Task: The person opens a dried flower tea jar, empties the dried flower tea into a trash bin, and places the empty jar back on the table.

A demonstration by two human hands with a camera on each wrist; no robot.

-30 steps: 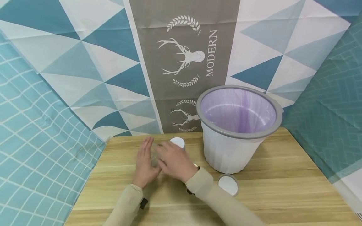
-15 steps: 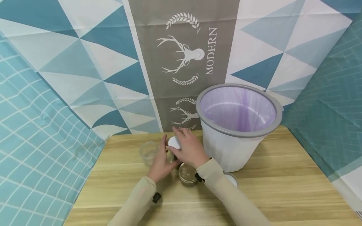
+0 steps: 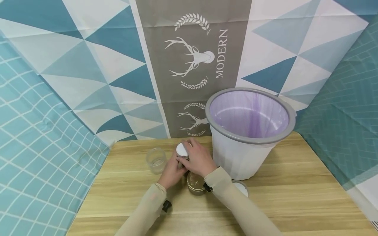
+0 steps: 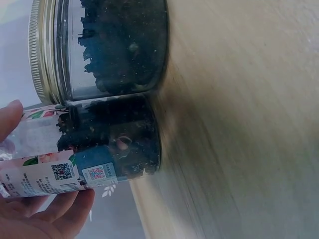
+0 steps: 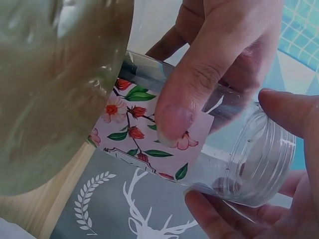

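Note:
A slim clear jar with a white top (image 3: pixel 181 149) stands upright on the wooden table, dark dried pieces filling its lower part and a floral label (image 4: pixel 40 174) around it. My left hand (image 3: pixel 171 172) grips its side, thumb over the label (image 5: pixel 144 124) in the right wrist view. The fingers of my right hand (image 3: pixel 200 159) curl round the jar's capped end (image 5: pixel 264 159). Right beside it is a wider jar with a gold-coloured lid (image 4: pixel 45 50), also holding dark pieces; its round top (image 5: pixel 60 89) blocks the left of the right wrist view.
An open clear container (image 3: pixel 156 161) stands left of my hands. To the right is a large white bin (image 3: pixel 240 160) with a grey rim and purple inside. A round white-topped item (image 3: pixel 242 188) lies partly behind my right sleeve. Patterned cloth hangs behind the table.
Both hands have moved right, from the clear container to the slim jar. Since half a second ago, their fingers have closed more tightly around it.

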